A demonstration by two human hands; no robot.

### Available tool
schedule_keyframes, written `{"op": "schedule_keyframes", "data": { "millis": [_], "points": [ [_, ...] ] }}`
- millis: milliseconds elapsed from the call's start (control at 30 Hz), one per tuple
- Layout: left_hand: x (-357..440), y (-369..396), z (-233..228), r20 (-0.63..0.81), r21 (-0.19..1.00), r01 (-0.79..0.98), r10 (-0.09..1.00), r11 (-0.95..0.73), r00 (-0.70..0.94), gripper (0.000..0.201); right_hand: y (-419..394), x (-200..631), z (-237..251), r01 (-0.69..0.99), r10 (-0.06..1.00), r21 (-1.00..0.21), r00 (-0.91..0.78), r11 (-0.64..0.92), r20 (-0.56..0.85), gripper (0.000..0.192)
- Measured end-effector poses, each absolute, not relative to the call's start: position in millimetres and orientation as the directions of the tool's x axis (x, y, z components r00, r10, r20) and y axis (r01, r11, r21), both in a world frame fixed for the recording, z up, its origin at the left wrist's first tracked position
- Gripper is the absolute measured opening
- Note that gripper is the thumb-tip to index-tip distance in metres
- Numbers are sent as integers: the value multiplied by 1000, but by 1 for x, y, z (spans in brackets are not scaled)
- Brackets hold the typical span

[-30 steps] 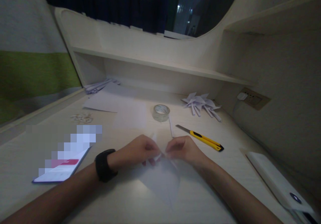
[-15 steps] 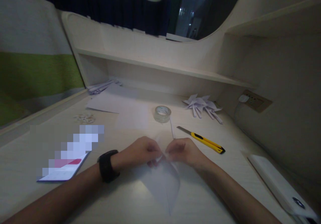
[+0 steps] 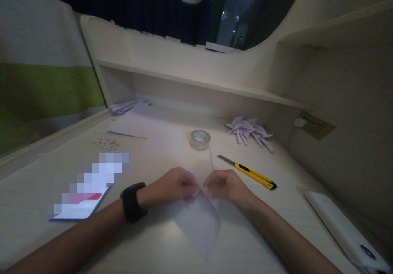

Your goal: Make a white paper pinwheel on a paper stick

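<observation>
Close together over the middle of the desk, both hands pinch one white sheet of paper (image 3: 199, 225). My left hand (image 3: 176, 186), with a black watch on the wrist, grips its upper edge from the left. From the right, my right hand (image 3: 225, 186) holds the same edge, fingertips almost meeting the left ones. The sheet bends and hangs to a point below the hands. Just beyond the right hand lies a thin white paper stick (image 3: 211, 156), its near end hidden by the fingers. A roll of clear tape (image 3: 199, 140) sits behind it.
A yellow utility knife (image 3: 251, 174), blade out, lies to the right. Paper pinwheels (image 3: 245, 129) are heaped at the back right. White sheets (image 3: 138, 120) and rolled paper sticks (image 3: 124, 107) lie back left, near small white pieces (image 3: 105, 144). A phone (image 3: 87, 204) is left, a white box (image 3: 344, 229) right.
Both hands keep their pinch on the paper, with barely any movement. The whole view has shifted very slightly.
</observation>
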State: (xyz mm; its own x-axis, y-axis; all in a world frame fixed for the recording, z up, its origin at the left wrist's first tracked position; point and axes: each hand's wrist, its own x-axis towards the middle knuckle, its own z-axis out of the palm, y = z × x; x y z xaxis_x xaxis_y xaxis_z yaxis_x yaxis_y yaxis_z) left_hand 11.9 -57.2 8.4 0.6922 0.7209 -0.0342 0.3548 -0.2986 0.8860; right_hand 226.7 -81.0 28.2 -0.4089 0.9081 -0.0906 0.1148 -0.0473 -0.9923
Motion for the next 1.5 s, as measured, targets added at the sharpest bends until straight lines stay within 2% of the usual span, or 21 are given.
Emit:
{"op": "schedule_keyframes", "data": {
  "millis": [233,533,800,1100,1300,1500],
  "points": [
    [12,-56,8,30,861,341,707,-378,707,21,-79,227,24,121,904,-992,-417,-42,-89,30],
    [13,-58,9,21,841,391,745,-374,667,19,-82,223,24,149,919,-988,-381,-43,-97,30],
    [13,-58,3,42,906,289,746,-309,665,15,-83,224,24,126,913,-992,-403,-15,-65,24],
    [13,-55,-3,28,885,332,749,-326,662,20,-82,227,27,116,895,-990,-429,-81,-124,29],
    [12,-52,-3,57,874,314,719,-371,692,19,-82,225,25,126,894,-989,-432,-71,-120,29],
    [12,-52,-4,59,878,321,747,-354,662,18,-82,224,28,144,902,-988,-418,-56,-112,29]
  ]
}}
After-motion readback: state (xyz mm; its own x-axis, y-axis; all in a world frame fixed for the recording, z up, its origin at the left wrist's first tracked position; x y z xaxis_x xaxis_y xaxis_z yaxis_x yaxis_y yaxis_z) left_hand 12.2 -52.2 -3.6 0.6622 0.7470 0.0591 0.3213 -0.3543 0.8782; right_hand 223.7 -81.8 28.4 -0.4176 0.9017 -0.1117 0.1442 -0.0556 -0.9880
